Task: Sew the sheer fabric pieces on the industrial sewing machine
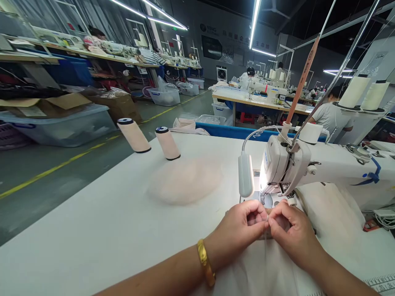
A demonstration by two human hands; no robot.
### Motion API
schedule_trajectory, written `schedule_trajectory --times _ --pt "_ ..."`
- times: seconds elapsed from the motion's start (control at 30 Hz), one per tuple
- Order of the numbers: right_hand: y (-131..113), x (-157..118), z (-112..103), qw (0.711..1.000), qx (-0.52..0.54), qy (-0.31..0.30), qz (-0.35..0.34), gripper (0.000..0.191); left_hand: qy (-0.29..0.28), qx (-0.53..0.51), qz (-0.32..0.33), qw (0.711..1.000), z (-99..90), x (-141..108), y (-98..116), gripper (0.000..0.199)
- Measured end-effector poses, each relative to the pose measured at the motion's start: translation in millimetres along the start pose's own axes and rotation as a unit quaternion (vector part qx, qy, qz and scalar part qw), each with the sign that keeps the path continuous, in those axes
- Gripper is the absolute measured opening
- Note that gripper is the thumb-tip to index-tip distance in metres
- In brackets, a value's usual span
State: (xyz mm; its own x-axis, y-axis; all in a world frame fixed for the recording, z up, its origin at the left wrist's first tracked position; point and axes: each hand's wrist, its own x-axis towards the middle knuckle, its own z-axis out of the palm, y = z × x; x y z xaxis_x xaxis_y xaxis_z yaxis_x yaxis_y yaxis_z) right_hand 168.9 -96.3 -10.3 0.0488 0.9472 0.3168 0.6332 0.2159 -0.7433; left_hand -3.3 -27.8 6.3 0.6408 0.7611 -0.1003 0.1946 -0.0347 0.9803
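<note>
My left hand (239, 224), with a gold bangle on its wrist, and my right hand (293, 234) meet just in front of the sewing machine (286, 160). Thumbs and forefingers of both are closed in a pinch, tip against tip, on the edge of a thin pale fabric (262, 267). This fabric drapes down below the hands toward me. Behind the fingers are the machine's presser foot and needle area, partly hidden by them. A lit gooseneck lamp (246, 174) hangs left of the needle.
Two peach thread cones (168, 144) stand at the table's far left. Before them lies a pale, roundish fabric piece (187, 181). More pale fabric (333, 209) lies under the machine arm. A ruler tape (381, 283) runs along the near right edge. Beyond, people sit at other machines.
</note>
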Motion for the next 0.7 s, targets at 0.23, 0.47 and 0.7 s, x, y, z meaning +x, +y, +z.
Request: schedule_trajectory --times 0.23,0.47,0.7 --pt "-0.3 1.5 0.2 1.0 -0.005 -0.005 0.012 0.012 0.022 0.0 0.02 1.0 0.7 -1.6 -1.6 0.014" --pt "-2.6 1.6 -2.3 0.999 0.024 -0.029 0.0 0.013 0.006 -0.025 0.0 1.0 1.6 -0.3 0.8 0.021" --pt "-4.6 2.0 -3.5 0.998 0.028 -0.061 0.016 0.016 0.009 -0.015 0.009 1.0 0.9 -0.4 1.2 0.018"
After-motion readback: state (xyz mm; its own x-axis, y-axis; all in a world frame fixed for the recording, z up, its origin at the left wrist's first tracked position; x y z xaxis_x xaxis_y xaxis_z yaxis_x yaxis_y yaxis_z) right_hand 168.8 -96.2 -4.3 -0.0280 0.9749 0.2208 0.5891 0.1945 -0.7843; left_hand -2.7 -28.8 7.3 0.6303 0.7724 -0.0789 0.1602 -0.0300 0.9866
